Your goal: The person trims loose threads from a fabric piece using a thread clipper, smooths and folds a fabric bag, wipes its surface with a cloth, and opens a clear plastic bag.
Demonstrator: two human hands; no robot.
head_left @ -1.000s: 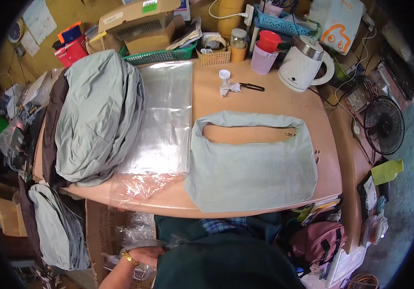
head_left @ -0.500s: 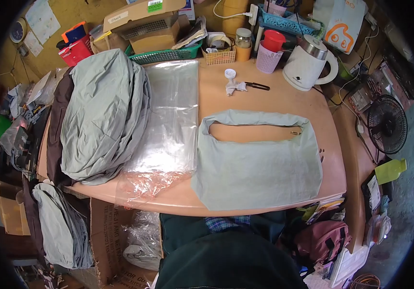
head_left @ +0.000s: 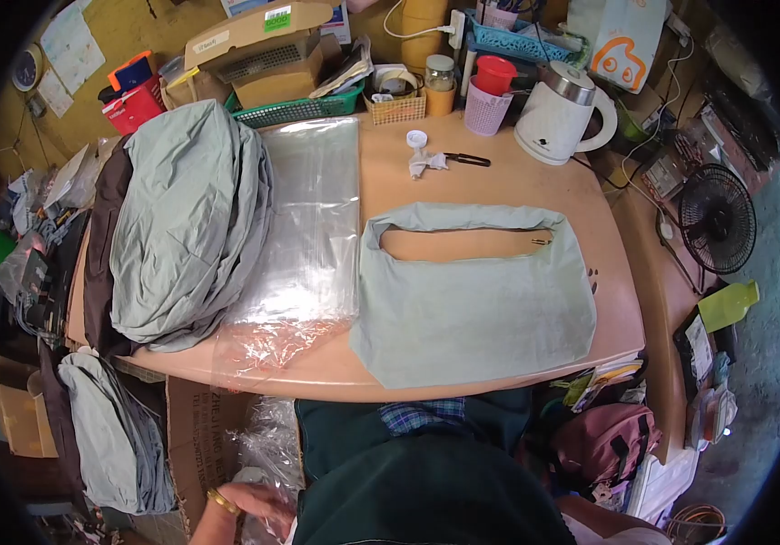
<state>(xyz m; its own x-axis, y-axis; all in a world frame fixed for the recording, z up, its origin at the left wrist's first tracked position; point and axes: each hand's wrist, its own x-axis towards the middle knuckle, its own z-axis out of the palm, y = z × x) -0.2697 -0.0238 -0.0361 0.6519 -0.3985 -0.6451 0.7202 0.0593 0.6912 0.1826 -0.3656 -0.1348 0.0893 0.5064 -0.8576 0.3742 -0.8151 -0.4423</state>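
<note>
My left hand, with a gold-coloured bangle at the wrist, is low in the view at an open carton. It is over the clear plastic and a pale cloth piece inside; its fingertips blur into the plastic, so their grip is unclear. Of my right side only a bit of arm shows at the bottom right, beside my dark green garment; the fingers are hidden. A pale grey-green cloth bag lies flat on the table, its handle loop towards the back.
Left on the table are a pile of grey-green cloth and clear plastic bags. Black-handled snips lie behind the bag. At the back stand a white kettle, cups and baskets. A black fan stands right.
My left hand has come into view at the carton, and part of my right arm at the bottom right. The whole scene has shifted slightly left. The bag on the table stays put.
</note>
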